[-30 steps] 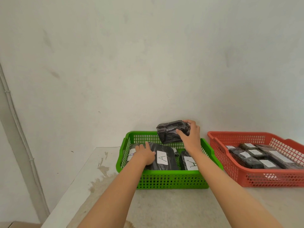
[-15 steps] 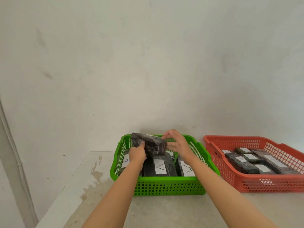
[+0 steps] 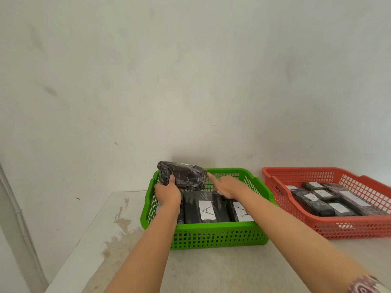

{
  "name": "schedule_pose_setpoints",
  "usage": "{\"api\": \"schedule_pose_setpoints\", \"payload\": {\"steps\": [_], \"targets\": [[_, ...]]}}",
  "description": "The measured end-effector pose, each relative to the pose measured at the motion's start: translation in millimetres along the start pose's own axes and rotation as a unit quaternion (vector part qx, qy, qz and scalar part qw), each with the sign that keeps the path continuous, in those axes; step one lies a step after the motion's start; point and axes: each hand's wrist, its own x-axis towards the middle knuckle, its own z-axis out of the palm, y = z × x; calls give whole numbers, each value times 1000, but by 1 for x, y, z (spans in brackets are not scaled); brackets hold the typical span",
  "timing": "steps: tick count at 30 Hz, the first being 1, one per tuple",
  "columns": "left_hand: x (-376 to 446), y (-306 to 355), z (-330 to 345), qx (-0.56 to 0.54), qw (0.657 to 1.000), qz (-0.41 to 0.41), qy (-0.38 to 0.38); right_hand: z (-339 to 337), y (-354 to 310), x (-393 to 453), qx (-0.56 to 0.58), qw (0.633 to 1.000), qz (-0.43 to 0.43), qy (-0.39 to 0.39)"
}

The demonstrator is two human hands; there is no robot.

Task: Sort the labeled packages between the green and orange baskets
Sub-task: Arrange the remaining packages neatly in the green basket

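The left hand is gripping a black wrapped package by its lower left corner, fingers curled round it, and is holding it over the back of the green basket. The right hand is reaching in beside it with fingers straight, the index tip just at the package's right end. Below them, packages labelled A are lying flat in the green basket. The orange basket is sitting just to the right on the stained desk, holding more labelled packages. A plain wall is standing close behind both baskets.
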Motion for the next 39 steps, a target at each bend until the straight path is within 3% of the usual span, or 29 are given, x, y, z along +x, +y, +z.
{"api": "schedule_pose_setpoints", "payload": {"steps": [5,9,15,17,18,20,22,23,25,28,33,36,39], "targets": [[-3,1,1,-7,1000,11,5,-11,12,0,-35,999,-30,29],[-2,1,0,-19,1000,21,7,-4,0,-2,81,989,-95,-75],[-7,2,-1,-35,998,59,-9,-1,0,-5,81,976,-127,-159],[-9,3,-2,-38,996,74,-29,-6,0,-9,90,981,-108,-136],[-10,3,-3,-42,995,81,-43,-9,-2,-11,138,982,-90,-88],[-11,4,-3,-71,990,91,-82,-15,-5,-18,340,939,-59,-1],[-14,5,-3,-111,981,90,-131,-19,-8,-24,539,841,-42,-35],[-16,5,-2,-120,977,94,-150,-20,-10,-26,577,813,-40,-69],[-17,4,-2,-117,972,107,-173,-16,-14,-29,590,800,-61,-88],[-15,1,-2,-106,969,105,-197,-7,-15,-25,611,785,-103,-7],[-16,3,-1,-161,959,13,-234,-3,-11,-25,596,787,-140,82],[-20,5,0,-201,947,-15,-252,-2,-7,-27,574,801,-143,95],[-20,7,0,-214,937,-6,-276,-1,-7,-28,543,824,-152,51]]}}
